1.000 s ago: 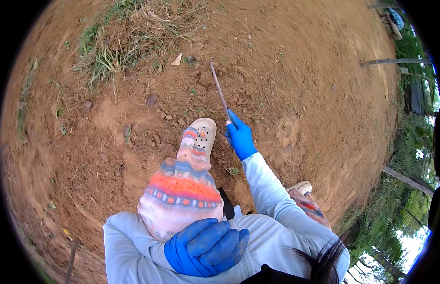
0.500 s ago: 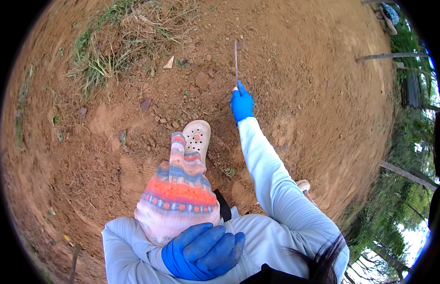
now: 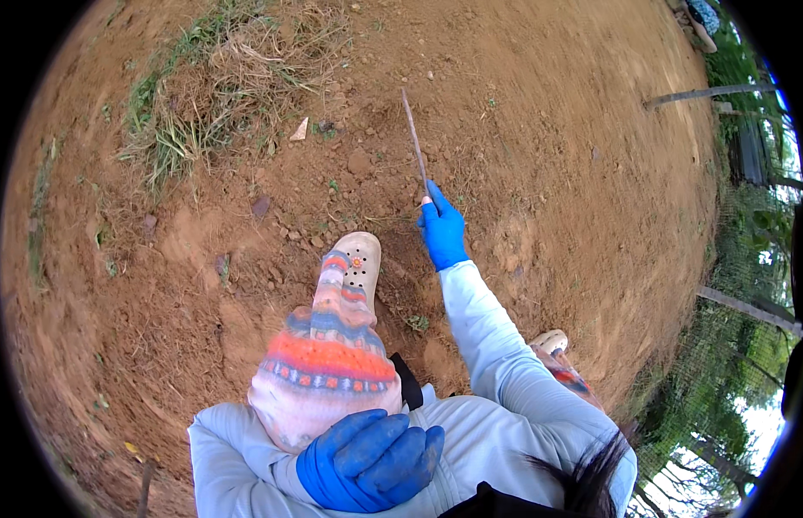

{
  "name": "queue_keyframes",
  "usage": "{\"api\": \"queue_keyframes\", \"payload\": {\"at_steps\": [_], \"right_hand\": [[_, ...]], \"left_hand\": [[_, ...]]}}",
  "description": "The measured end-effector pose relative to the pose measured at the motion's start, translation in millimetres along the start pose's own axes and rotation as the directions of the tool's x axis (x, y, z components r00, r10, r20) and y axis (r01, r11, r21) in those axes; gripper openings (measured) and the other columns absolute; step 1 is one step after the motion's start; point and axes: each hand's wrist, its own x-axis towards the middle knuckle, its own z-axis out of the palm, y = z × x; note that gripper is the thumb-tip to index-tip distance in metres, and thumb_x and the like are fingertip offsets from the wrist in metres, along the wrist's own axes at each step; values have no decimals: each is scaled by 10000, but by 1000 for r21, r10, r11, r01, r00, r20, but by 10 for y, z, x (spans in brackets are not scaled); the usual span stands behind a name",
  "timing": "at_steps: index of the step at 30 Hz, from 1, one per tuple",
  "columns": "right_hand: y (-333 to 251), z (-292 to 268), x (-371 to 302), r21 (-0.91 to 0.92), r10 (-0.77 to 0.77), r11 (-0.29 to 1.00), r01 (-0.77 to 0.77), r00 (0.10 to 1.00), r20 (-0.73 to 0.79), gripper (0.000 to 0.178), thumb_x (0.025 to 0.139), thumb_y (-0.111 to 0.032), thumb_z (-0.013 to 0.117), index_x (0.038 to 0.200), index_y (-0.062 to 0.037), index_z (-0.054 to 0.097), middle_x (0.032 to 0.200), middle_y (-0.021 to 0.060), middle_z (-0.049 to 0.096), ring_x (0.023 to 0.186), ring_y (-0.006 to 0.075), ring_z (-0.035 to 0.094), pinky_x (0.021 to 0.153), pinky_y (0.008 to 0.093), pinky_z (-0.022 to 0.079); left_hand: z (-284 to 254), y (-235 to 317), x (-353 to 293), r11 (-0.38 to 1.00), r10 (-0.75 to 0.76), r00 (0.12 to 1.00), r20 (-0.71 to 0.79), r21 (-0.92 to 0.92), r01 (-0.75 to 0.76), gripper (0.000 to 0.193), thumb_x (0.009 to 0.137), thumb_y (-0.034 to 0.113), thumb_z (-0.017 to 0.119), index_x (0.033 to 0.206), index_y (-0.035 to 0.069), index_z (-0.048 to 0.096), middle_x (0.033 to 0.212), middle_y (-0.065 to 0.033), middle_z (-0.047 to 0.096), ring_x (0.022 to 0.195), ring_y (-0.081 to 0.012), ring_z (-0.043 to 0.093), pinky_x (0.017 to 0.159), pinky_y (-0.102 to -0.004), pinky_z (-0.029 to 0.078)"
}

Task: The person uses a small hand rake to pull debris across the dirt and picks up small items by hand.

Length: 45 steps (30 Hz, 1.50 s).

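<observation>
Now my blue-gloved right hand [image 3: 443,231] sits closer to me, its fingers gripping a thin, brownish rod [image 3: 414,138]; the rod's tip, ahead of them, has swung left, so it points over loose brown soil [image 3: 380,186]. My blue-gloved left hand [image 3: 371,457] curls, any grip hidden.

Thin stick [image 3: 412,129], its near end hidden in the right hand [image 3: 443,231]
</observation>
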Motion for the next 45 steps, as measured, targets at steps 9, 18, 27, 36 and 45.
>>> {"api": "queue_keyframes", "payload": {"at_steps": [9,18,27,36,45], "right_hand": [[-15,-354,661,151,3,988,27,982,-191,395,937,-232,488,1328,-178,467,686,26,541,527,87,463,453,250,390],[392,-396,993,-364,-168,928,77,960,-226,410,939,-199,449,1348,-174,434,840,143,579,721,204,552,649,347,453],[671,-622,83,-225,13,974,-35,995,-96,420,944,-206,447,1362,-171,418,728,62,551,609,134,517,577,311,451],[855,-736,-1165,61,294,954,-295,956,18,434,963,-247,424,1392,-227,363,626,6,485,482,86,414,418,250,355],[909,-664,-913,63,200,979,-193,971,-134,405,954,-258,451,1353,-187,437,635,4,501,549,81,446,492,253,392]], "left_hand": [[8,-8,122,1000,9,999,38,19,-10,240,651,258,755,869,221,663,959,21,529,903,-169,530,696,-289,487],[67,62,126,999,19,998,67,39,-21,272,619,256,752,872,217,660,942,18,520,901,-171,523,685,-290,484],[50,212,45,1000,14,1000,21,-2,-14,221,623,137,704,830,211,673,951,37,536,923,-144,518,733,-268,483],[10,239,-81,998,46,999,11,-41,-46,261,635,110,691,874,211,657,944,42,522,917,-131,520,754,-264,476],[-29,153,-50,993,85,992,88,-87,-77,274,613,248,752,875,216,676,929,19,519,877,-171,528,698,-292,482]]}}
